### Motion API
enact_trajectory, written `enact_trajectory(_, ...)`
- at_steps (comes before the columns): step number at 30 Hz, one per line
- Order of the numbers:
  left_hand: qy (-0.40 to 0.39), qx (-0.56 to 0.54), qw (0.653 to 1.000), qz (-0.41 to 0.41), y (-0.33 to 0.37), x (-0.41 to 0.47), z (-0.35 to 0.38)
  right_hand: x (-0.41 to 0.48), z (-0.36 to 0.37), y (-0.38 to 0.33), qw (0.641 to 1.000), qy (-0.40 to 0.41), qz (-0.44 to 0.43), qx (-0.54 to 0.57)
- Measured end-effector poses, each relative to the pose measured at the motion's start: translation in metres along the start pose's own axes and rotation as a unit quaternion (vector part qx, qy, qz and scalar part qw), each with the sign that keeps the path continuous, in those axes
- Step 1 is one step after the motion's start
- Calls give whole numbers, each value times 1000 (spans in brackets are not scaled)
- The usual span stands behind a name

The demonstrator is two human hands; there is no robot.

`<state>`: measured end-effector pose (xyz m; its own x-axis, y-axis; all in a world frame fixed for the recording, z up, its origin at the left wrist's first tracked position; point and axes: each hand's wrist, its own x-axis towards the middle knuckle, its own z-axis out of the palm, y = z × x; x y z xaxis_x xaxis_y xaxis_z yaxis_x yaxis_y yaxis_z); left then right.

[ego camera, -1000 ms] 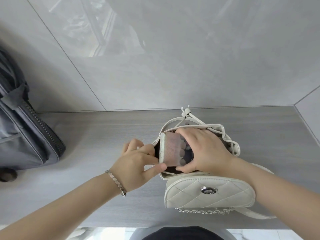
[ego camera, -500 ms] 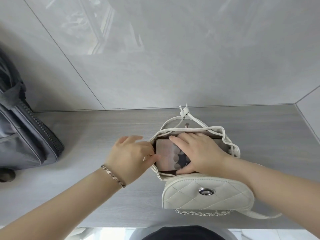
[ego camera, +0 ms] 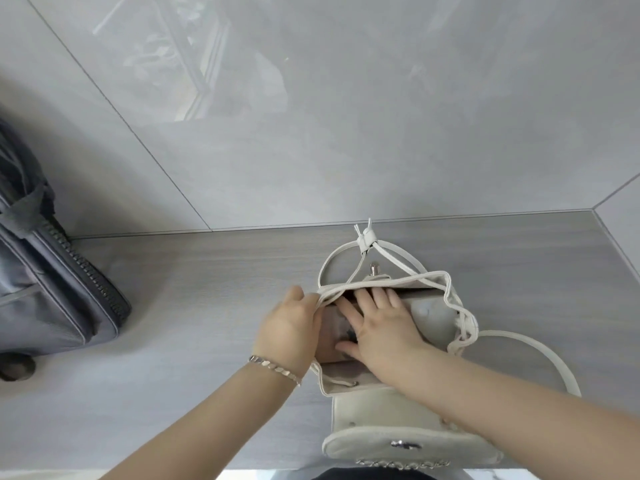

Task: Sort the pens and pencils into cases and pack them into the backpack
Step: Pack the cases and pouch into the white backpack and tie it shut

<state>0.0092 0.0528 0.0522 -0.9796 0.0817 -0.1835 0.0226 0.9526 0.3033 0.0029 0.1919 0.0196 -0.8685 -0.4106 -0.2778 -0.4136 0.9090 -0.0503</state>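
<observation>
Pressing one translucent pencil case (ego camera: 331,325) down inside one small white drawstring backpack (ego camera: 447,284).
Right hand (ego camera: 382,329) spread flat on it; left hand (ego camera: 287,329) gripping the rim; one dark grey zipped bag (ego camera: 52,299) far left.

A dark grey zippered bag (ego camera: 52,306) stands at the far left of the grey wood-grain counter (ego camera: 207,306), close to the glossy grey tiled wall (ego camera: 346,116), whose large tiles carry faint reflections and meet the counter along a thin seam behind it.
</observation>
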Motion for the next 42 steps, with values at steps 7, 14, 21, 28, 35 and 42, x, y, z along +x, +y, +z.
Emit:
enact_trajectory(7, -12, -7, 1000, 8, -5, 2, -7, -25, -26, 3, 992, 3, -45, 114)
enact_trajectory(14, -55, -39, 998, 15, -5, 14, -10, -11, -102, 25, 951, 204, 105, 205)
enact_trajectory(21, -36, -39, 998, 29, -10, 10, -5, 40, -68, 32, 873, -14, 209, 441)
enact_trajectory(28, 21, -128, 992, 10, 3, -3, -18, -2, -94, 23, 645, 153, 121, 739)
enact_trajectory(35, 207, -178, 954, 122, -1, -1, -34, -16, -115, 18, 510, 274, -57, 813)
enact_trajectory(42, 19, 9, 977, 214, -45, -18, 11, -29, -22, 1, 614, 184, -6, 768)
